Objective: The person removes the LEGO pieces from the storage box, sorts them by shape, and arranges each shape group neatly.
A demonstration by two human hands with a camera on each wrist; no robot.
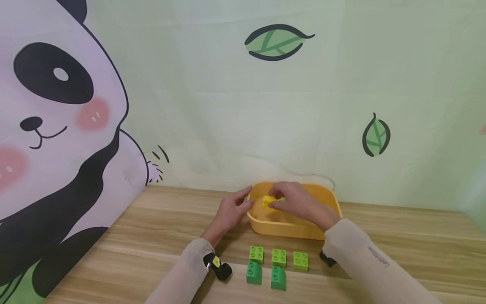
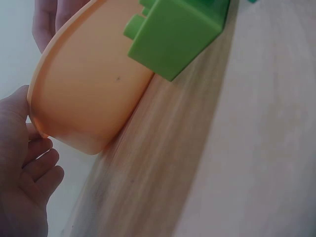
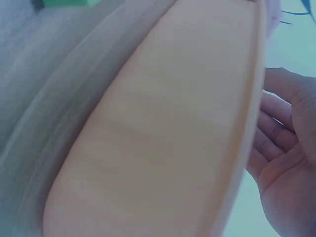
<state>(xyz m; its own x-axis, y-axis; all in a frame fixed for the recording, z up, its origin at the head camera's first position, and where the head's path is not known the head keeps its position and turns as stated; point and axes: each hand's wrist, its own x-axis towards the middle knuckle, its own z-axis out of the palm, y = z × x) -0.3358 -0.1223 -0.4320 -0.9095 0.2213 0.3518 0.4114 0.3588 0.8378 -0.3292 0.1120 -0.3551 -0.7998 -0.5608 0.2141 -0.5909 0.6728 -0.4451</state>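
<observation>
A yellow-orange plastic basin [image 1: 288, 230] stands on the wooden table near the wall. At its left end my left hand [image 1: 231, 211] grips the rim between thumb and fingers; the left wrist view shows the thumb at the basin wall [image 2: 94, 84]. My right hand [image 1: 294, 200] reaches over the near side into the basin and pinches a yellow toy brick [image 1: 268, 200] between thumb and fingertips. A bit of light green [image 1: 282, 199] shows beside that brick, mostly hidden by the hand. In the right wrist view the basin wall hides the right fingertips.
Before the basin lies a row of light green bricks [image 1: 279, 257], with two darker green curved bricks [image 1: 278, 278] in front of them. A cloth wall [image 1: 212, 105] printed with a panda and leaves rises behind the wooden table [image 1: 171, 223].
</observation>
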